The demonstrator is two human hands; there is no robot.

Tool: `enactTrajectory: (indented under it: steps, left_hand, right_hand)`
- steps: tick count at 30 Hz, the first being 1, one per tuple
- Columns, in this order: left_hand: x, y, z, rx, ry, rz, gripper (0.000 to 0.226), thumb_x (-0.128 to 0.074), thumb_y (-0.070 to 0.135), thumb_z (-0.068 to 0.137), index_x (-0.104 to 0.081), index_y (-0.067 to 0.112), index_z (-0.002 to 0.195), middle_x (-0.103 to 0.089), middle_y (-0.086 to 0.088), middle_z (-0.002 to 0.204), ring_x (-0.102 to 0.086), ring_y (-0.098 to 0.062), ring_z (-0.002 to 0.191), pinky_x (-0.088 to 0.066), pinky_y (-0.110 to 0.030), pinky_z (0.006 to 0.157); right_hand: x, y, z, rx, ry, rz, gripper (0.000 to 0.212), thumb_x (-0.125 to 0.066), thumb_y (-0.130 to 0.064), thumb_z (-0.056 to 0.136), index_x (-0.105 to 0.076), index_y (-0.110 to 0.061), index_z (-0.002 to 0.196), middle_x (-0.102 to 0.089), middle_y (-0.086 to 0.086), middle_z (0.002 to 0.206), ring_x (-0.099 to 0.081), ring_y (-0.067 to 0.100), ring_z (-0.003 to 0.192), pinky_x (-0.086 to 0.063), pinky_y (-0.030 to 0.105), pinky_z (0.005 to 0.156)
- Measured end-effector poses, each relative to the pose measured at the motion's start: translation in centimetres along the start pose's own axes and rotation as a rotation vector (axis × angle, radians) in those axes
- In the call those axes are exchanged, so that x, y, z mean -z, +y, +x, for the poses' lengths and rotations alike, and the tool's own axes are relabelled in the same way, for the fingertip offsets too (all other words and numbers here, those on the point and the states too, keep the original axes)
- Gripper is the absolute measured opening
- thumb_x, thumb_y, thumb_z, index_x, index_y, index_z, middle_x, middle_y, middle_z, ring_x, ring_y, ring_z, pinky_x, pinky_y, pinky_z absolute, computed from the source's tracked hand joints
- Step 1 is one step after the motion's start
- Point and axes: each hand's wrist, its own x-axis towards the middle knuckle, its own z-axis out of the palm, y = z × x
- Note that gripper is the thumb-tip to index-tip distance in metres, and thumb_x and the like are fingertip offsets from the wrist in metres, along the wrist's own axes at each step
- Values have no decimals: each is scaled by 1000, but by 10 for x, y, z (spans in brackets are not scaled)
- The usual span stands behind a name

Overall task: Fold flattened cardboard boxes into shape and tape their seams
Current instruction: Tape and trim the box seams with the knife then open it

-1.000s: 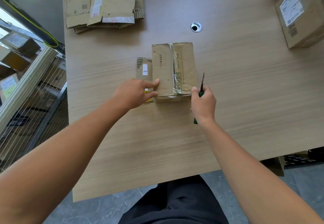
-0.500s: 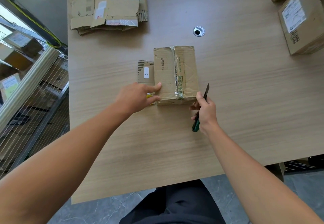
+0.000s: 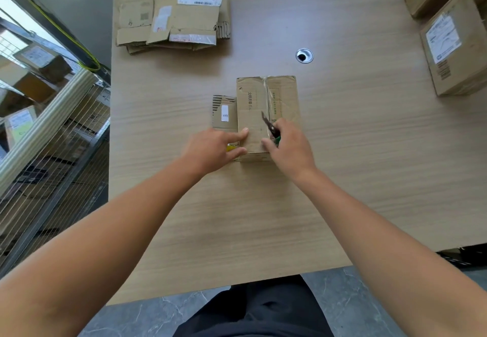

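Note:
A small folded cardboard box [image 3: 266,102] lies in the middle of the wooden table [image 3: 355,173], with clear tape along its centre seam. A side flap [image 3: 224,111] with a white sticker juts out to its left. My left hand [image 3: 213,148] rests on the box's near left corner, fingers straight, with something yellow under them. My right hand [image 3: 288,147] grips green-handled scissors [image 3: 270,126], the dark blades pointing up and left over the taped seam at the box's near end.
A stack of flattened cardboard boxes [image 3: 174,19] lies at the far left of the table. Assembled boxes [image 3: 453,44] with white labels stand at the far right. A round cable hole [image 3: 304,55] sits behind the box. A wire cage cart [image 3: 52,126] stands left of the table.
My right hand has moved left from beside the box's right edge onto its top, swinging the scissors over the taped seam. My left hand has stayed on the box.

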Motion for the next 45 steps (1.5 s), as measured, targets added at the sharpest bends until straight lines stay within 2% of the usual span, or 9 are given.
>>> enactTrajectory:
  steps: [6, 12, 16, 21, 24, 27, 36, 42, 45]
  left_hand:
    - [4, -6, -11, 0, -110, -188, 51, -49, 53, 99, -37, 42, 147, -59, 7, 84, -59, -20, 77, -49, -35, 70]
    - [16, -28, -3, -43, -286, -316, 29, -56, 50, 96, -50, 34, 119, -62, 12, 87, -56, -3, 69, -40, -27, 63]
    - [12, -34, 0, 6, -332, -190, 28, -52, 61, 94, -60, 39, 110, -56, 10, 75, -56, -17, 76, -41, -32, 68]
    - [6, -33, -1, 36, -275, -105, 36, -48, 67, 93, -63, 41, 114, -52, 12, 73, -54, -19, 82, -43, -33, 72]
    - [7, -35, -6, 15, -268, -180, 34, -47, 61, 97, -62, 44, 122, -65, 6, 90, -58, -20, 89, -41, -32, 73]
    - [8, -33, -4, -8, -258, -199, 32, -47, 54, 100, -63, 40, 123, -68, 8, 117, -60, -20, 106, -46, -33, 84]
    - [18, -37, -3, -20, -338, -219, 28, -50, 52, 99, -68, 37, 114, -67, 11, 114, -59, -16, 105, -48, -35, 91]
    - [11, -23, 1, -1, -150, -101, 42, -50, 53, 98, -38, 45, 138, -68, 6, 110, -65, -23, 96, -52, -37, 77]
    - [10, -24, -2, -42, -118, -117, 60, -49, 49, 100, -16, 58, 149, -65, 6, 109, -63, -21, 93, -52, -37, 76]
  right_hand:
    - [1, 2, 1, 38, -56, -146, 18, -66, -31, 95, -57, -15, 99, -60, 4, 98, -53, 27, 93, -41, 38, 75]
    - [-3, 6, -11, 156, -23, -215, 26, -68, -36, 95, -62, -14, 106, -59, 3, 102, -51, 24, 92, -40, 33, 72]
    - [-4, 5, -9, 136, -23, -219, 31, -70, -39, 93, -63, -14, 109, -59, 2, 106, -54, 26, 96, -44, 34, 74]
    - [-5, 8, -12, 106, -13, -202, 46, -71, -40, 93, -61, -14, 131, -48, 4, 151, -54, 32, 111, -46, 38, 93]
    - [-7, 8, -10, 103, -61, -259, 64, -61, -45, 98, -43, -17, 152, -41, 2, 160, -52, 32, 112, -45, 37, 95]
    - [-8, 8, -8, 121, -73, -315, 62, -55, -48, 100, -42, -18, 153, -38, 1, 161, -50, 29, 111, -48, 37, 93]
    - [-5, 8, -5, 188, -121, -421, 62, -55, -42, 102, -40, -12, 154, -30, 6, 165, -46, 30, 113, -43, 38, 104]
    - [1, 7, -3, 150, -129, -330, 63, -55, -46, 101, -43, -11, 153, -32, 6, 164, -48, 34, 126, -34, 36, 109]
    - [9, 1, -4, 59, -94, -79, 60, -64, -35, 98, -47, -8, 149, -44, 9, 156, -45, 31, 135, -32, 35, 113]
